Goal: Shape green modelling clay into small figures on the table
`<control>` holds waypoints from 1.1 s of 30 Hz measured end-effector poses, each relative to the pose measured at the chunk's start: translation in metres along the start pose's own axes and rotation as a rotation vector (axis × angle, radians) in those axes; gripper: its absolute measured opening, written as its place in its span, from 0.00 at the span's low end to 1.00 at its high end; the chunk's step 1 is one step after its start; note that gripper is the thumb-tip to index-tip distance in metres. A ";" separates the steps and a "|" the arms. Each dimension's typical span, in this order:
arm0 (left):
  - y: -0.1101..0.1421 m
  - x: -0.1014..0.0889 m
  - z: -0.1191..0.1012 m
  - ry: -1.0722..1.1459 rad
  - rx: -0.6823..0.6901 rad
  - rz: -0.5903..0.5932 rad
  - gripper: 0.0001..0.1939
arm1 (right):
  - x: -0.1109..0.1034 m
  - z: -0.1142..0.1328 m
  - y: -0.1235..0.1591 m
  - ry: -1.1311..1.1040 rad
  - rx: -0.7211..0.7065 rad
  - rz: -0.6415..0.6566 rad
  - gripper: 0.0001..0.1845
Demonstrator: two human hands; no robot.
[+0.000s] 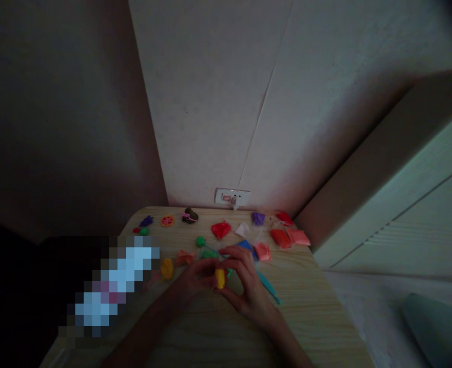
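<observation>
Between my two hands is a small yellow lump of modelling clay (220,279), held above the wooden table (210,332). My right hand (246,283) pinches it from the right with thumb and fingers. On its other side, my left hand (199,277) has its fingers curled against the lump; part of them is in shadow. A bit of green shows just behind the right fingers. Beyond the hands lie a green ball (200,241) and a flat green piece (209,253). A teal clay tool (269,288) rests right of my right hand.
A larger yellow lump (167,268) and an orange-pink piece (185,257) lie to the left. Red (221,229), blue (246,248), purple (258,219) and orange (280,238) packets spread across the back and right. Behind the table is a wall with a socket (232,197). A bright pixelated patch (122,281) covers the left side.
</observation>
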State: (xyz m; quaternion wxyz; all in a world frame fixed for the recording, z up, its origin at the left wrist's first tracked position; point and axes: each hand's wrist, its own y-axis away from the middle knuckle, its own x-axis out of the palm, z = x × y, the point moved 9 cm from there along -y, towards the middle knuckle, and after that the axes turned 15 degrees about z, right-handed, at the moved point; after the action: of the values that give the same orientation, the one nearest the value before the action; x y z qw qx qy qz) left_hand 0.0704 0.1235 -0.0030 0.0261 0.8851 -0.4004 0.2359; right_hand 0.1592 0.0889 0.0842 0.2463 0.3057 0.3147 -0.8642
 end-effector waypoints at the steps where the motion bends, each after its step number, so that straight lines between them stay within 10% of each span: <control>1: -0.001 0.002 -0.002 0.006 0.006 0.008 0.15 | 0.001 0.000 0.000 0.003 -0.001 0.006 0.16; 33: -0.001 0.010 -0.001 0.078 -0.033 -0.025 0.18 | 0.002 0.000 0.001 -0.003 0.004 0.001 0.17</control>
State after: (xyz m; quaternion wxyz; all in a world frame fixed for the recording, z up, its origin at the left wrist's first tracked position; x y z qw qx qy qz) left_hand 0.0766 0.1176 0.0025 0.0594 0.8795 -0.3919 0.2632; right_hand 0.1581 0.0875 0.0822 0.2469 0.3050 0.3125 -0.8651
